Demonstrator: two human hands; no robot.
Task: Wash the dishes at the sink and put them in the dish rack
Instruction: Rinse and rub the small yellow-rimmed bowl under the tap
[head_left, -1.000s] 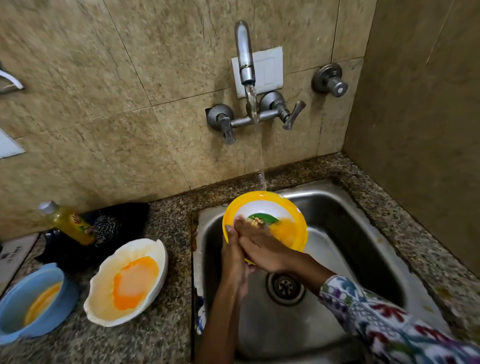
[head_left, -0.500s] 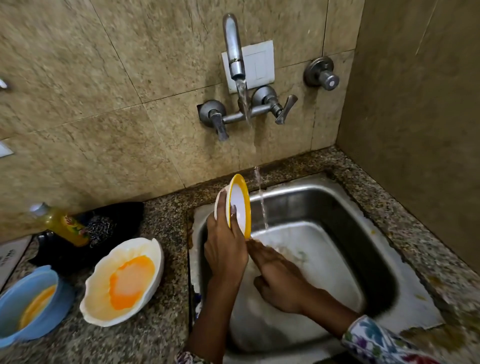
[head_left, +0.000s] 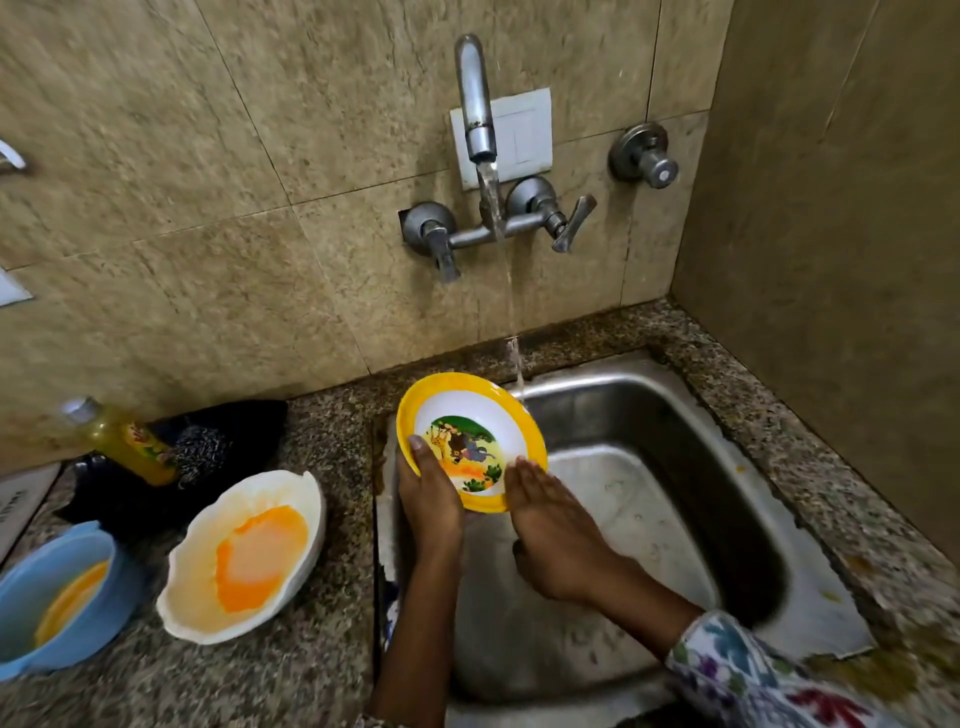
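A yellow-rimmed bowl (head_left: 470, 418) with a cartoon picture inside is tilted toward me over the left side of the steel sink (head_left: 675, 447). My left hand (head_left: 428, 499) grips its lower left rim, thumb on the inside. My right hand (head_left: 550, 525) has straight fingers touching the bowl's lower right rim. Water runs from the tap (head_left: 475, 98) and falls just past the bowl's right edge. No dish rack is in view.
On the granite counter left of the sink sit a white bowl (head_left: 208, 597) with orange residue, a blue bowl (head_left: 31, 587) with orange residue, a yellow soap bottle (head_left: 124, 441) and a dark scrubber (head_left: 202, 452). A tiled wall stands on the right.
The bowl has turned from edge-on to facing me, its picture now clean. My right hand rose from the sink floor to the bowl's rim.
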